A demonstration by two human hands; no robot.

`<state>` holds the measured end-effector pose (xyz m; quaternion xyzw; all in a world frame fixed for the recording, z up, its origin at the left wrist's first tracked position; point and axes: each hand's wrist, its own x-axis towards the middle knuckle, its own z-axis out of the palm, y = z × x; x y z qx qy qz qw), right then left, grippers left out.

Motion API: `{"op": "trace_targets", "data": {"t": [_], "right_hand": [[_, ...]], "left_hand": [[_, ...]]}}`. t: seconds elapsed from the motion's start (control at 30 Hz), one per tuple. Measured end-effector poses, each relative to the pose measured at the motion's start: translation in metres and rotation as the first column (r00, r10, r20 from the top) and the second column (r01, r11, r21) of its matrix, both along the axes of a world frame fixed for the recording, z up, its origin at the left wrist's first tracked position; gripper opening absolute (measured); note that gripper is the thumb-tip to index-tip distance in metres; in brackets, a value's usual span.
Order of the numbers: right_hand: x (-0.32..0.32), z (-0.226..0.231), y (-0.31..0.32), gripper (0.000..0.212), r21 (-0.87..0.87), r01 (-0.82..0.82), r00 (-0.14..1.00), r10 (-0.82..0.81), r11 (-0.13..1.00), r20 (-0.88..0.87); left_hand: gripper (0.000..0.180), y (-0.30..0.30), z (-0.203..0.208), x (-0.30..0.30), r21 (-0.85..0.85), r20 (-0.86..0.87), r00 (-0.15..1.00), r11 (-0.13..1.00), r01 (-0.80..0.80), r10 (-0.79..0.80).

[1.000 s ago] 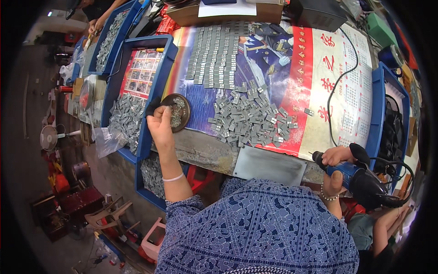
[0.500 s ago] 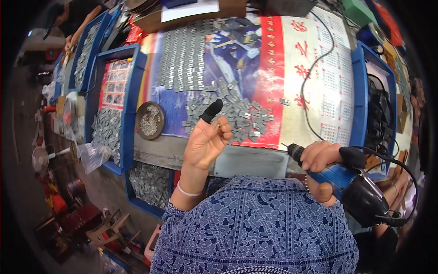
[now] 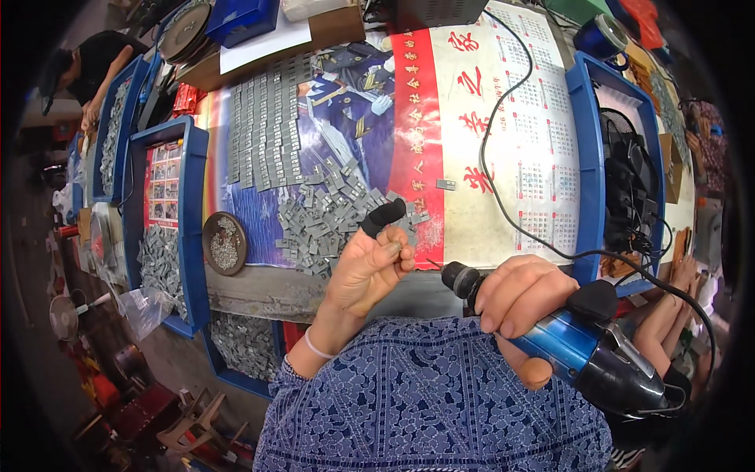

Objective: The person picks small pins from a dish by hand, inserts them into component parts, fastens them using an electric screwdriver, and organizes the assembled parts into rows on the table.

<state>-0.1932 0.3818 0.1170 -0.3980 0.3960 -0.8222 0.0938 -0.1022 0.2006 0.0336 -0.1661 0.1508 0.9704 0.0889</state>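
My left hand (image 3: 363, 275) is raised over the near table edge, by a heap of small grey metal pieces (image 3: 314, 224). Its fingers are pinched together around something too small to make out. A black cot (image 3: 384, 218) covers one digit. My right hand (image 3: 523, 303) is wrapped around a blue and black corded electric drill (image 3: 558, 342). The drill's thin bit points left toward the left hand, with a short gap between them. More grey pieces stand in neat rows (image 3: 267, 130) behind the heap, and a single piece (image 3: 446, 185) lies apart on the poster.
Left of the heap sits a round dish (image 3: 242, 263) of tiny metal parts. Blue crates (image 3: 195, 228) of grey pieces line the left; another blue crate (image 3: 586, 165) holds black cables at right. The drill's cord (image 3: 503, 212) crosses the poster. Other people work at both sides.
The drill in my right hand has come left, its bit closer to my left hand. My left hand has shifted a little right, fingers still pinched. The view has shifted too.
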Motion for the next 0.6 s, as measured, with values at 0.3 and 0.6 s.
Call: {"op": "trace_targets", "data": {"t": [0.3,0.6], "right_hand": [[-0.0002,0.0013,-0.0142,0.047,-0.052,0.217,0.971,-0.221,0.975,-0.088],[0.0002,0.0060,-0.0146,0.046,-0.125,0.111,0.994,-0.112,0.986,-0.003]], "left_hand": [[0.061,0.0007,0.0009,-0.0038,-0.109,-0.044,0.999,0.994,0.001,-0.005],[0.072,0.0056,0.0053,-0.0049,-0.061,-0.083,0.996,0.998,0.022,-0.027]]}}
